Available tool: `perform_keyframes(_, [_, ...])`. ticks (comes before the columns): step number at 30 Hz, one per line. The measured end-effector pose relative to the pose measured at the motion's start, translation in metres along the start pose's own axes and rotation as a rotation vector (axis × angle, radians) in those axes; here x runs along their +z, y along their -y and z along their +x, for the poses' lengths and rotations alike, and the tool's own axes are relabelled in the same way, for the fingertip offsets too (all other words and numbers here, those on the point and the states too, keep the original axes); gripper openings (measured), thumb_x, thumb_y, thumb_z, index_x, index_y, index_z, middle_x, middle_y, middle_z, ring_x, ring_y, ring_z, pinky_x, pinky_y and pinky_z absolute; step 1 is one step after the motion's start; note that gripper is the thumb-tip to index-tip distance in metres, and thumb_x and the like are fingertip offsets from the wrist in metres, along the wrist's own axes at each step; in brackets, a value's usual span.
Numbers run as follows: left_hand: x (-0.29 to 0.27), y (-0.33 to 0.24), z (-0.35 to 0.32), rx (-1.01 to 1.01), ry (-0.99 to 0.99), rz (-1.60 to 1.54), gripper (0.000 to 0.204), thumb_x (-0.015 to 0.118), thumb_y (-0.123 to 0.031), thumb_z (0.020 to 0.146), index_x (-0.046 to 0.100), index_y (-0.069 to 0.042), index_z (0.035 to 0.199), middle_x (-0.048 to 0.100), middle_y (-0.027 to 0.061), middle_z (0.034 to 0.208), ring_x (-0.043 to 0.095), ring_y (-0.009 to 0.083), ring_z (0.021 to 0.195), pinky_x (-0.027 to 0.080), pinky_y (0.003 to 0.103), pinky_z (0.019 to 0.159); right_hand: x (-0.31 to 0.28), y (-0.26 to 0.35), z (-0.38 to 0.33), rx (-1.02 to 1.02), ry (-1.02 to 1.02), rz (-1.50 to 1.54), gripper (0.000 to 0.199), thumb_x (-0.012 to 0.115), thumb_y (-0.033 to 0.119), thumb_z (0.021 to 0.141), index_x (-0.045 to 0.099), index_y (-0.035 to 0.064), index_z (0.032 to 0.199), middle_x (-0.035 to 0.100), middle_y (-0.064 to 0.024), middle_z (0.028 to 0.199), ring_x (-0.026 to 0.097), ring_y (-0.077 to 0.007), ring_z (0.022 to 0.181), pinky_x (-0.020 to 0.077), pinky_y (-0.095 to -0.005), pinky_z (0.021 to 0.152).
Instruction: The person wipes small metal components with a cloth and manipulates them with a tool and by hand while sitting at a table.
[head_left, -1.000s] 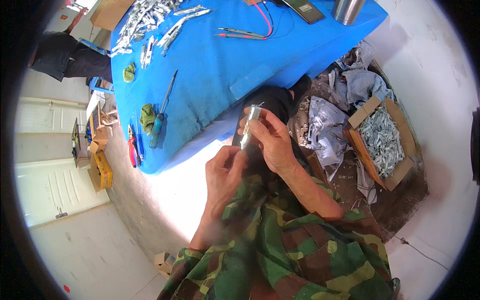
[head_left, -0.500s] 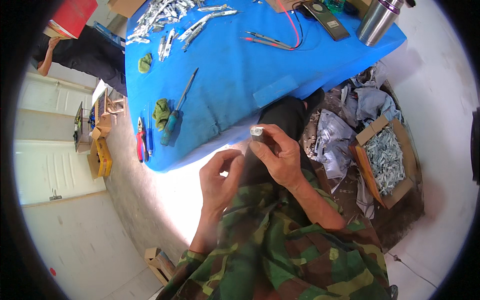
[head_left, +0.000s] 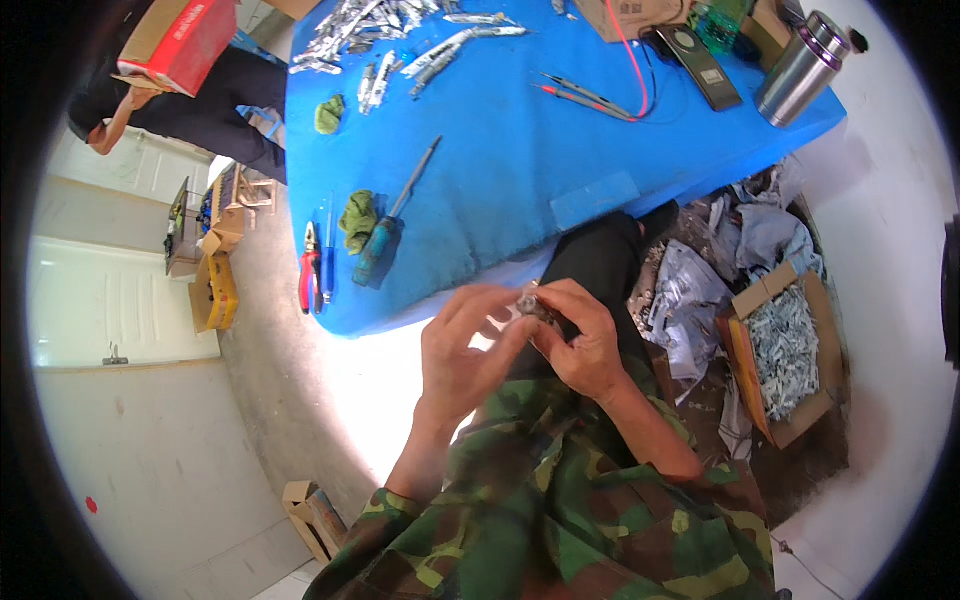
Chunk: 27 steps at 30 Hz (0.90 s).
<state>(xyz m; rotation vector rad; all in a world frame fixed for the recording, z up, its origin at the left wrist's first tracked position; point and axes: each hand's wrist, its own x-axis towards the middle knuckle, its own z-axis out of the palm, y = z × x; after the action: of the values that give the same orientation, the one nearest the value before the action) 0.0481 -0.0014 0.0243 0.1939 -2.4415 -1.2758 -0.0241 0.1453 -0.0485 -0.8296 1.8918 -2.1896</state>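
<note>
Both hands are meeting over the lap, just below the near edge of the blue table, and pinching a small metal part between them. The right hand is curling its fingers closed around the part from the right, hiding most of it, while the left hand is pressing its thumb and fingertips against the part's left side. Only a short silvery end is showing, poking up and away toward the table edge; how the long axis is lying is too hidden to tell. On the table, a screwdriver with a blue-green handle is lying slanted, its shaft pointing up and right, beside a green rag. Red-handled pliers are resting near the table's left edge. A heap of silvery metal pieces is spreading along the far side, with red test leads, a flat black meter and a steel flask toward the right corner. On the floor to the right, an open brown cardboard box is holding more silvery pieces, next to crumpled grey plastic bags. At far left another person is carrying a red rectangular carton, and small yellow and brown boxes are sitting by the wall.
</note>
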Motion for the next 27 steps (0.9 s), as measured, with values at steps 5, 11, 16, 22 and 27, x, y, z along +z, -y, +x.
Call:
perform_keyframes(5, [-0.003, -0.007, 0.002, -0.055, 0.029, -0.021, 0.02, 0.079, -0.001, 0.087, 0.076, -0.001, 0.106, 0.073, 0.012, 0.103, 0.071, 0.0173, 0.085, 0.056, 0.027, 0.067, 0.0, 0.01, 0.004, -0.041, 0.073, -0.19, 0.028, 0.082, 0.002, 0.084, 0.074, 0.0002, 0.111, 0.071, -0.0131, 0.101, 0.07, -0.025, 0.084, 0.055, -0.0333, 0.07])
perform_keyframes(11, [0.001, 0.008, -0.005, -0.105, -0.032, -0.007, 0.007, 0.074, 0.001, 0.092, 0.075, 0.001, 0.099, 0.073, 0.0105, 0.094, 0.072, 0.0172, 0.08, 0.057, 0.027, 0.065, 0.002, 0.003, -0.001, -0.057, 0.074, -0.204, 0.032, 0.081, -0.004, 0.077, 0.075, -0.001, 0.108, 0.069, -0.0121, 0.097, 0.07, -0.0257, 0.082, 0.0571, -0.0338, 0.071])
perform_keyframes(16, [0.001, 0.018, -0.011, -0.142, -0.073, 0.073, 0.008, 0.071, -0.007, 0.098, 0.072, 0.001, 0.102, 0.073, 0.0094, 0.084, 0.071, 0.0158, 0.074, 0.056, 0.029, 0.065, 0.006, 0.001, -0.004, -0.017, 0.088, -0.178, 0.03, 0.079, -0.003, 0.081, 0.075, 0.0004, 0.11, 0.07, -0.0122, 0.098, 0.07, -0.0251, 0.083, 0.0569, -0.0339, 0.071])
perform_keyframes(22, [0.001, 0.04, -0.02, -0.53, 0.012, -0.526, 0.022, 0.061, -0.019, 0.108, 0.068, 0.002, 0.102, 0.066, 0.0024, 0.079, 0.062, 0.0095, 0.067, 0.051, 0.027, 0.061, 0.009, 0.014, -0.003, 0.004, 0.108, -0.147, 0.027, 0.076, -0.004, 0.084, 0.075, 0.0002, 0.111, 0.069, -0.0117, 0.1, 0.07, -0.0229, 0.082, 0.0558, -0.0326, 0.07])
perform_keyframes(27, [0.0, 0.049, -0.019, -0.565, 0.028, -0.61, 0.019, 0.061, -0.018, 0.108, 0.067, -0.002, 0.098, 0.064, 0.0011, 0.078, 0.06, 0.0095, 0.065, 0.049, 0.025, 0.059, 0.006, 0.005, -0.002, -0.014, 0.13, -0.162, 0.026, 0.077, -0.001, 0.085, 0.074, -0.0011, 0.111, 0.069, -0.0124, 0.102, 0.069, -0.0238, 0.086, 0.0556, -0.0328, 0.074])
